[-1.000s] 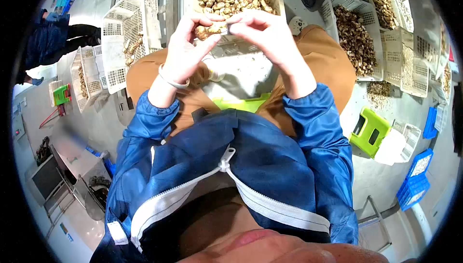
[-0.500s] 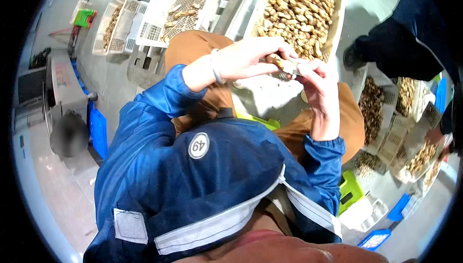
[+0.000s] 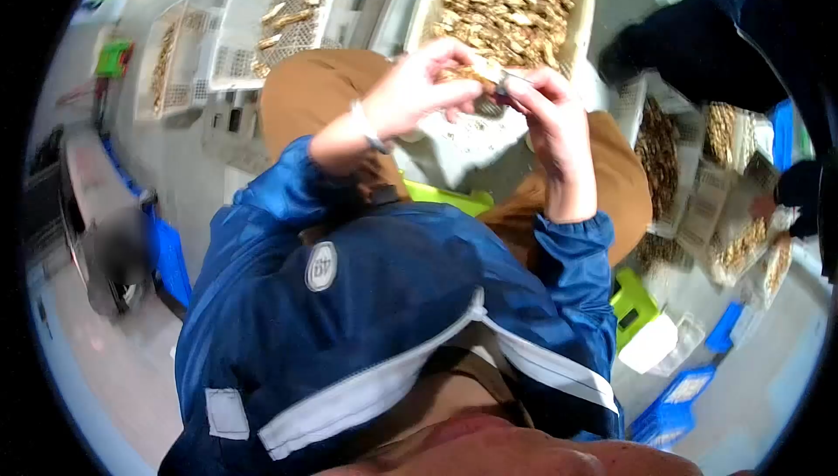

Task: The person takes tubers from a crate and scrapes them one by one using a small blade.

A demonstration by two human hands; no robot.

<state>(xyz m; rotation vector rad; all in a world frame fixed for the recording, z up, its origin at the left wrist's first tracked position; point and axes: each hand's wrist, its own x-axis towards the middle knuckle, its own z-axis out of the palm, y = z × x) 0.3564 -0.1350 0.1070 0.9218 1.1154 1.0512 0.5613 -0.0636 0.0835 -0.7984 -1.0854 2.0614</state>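
Observation:
My left hand, with a white band at the wrist, is closed on a knobbly brown-and-white piece above my lap. Against the right end of that piece, my right hand pinches a small dark tool, whose shape is blurred. Just beyond both hands stands a pale crate heaped with similar brown pieces.
At the upper left, a white basket holds a few pieces. More filled crates stand at right, near a person in dark clothes. A green stool is at lower right.
The view has swung round and blurred since a second ago. A person has come into view at right. Both hands still hold the piece and the small tool close together.

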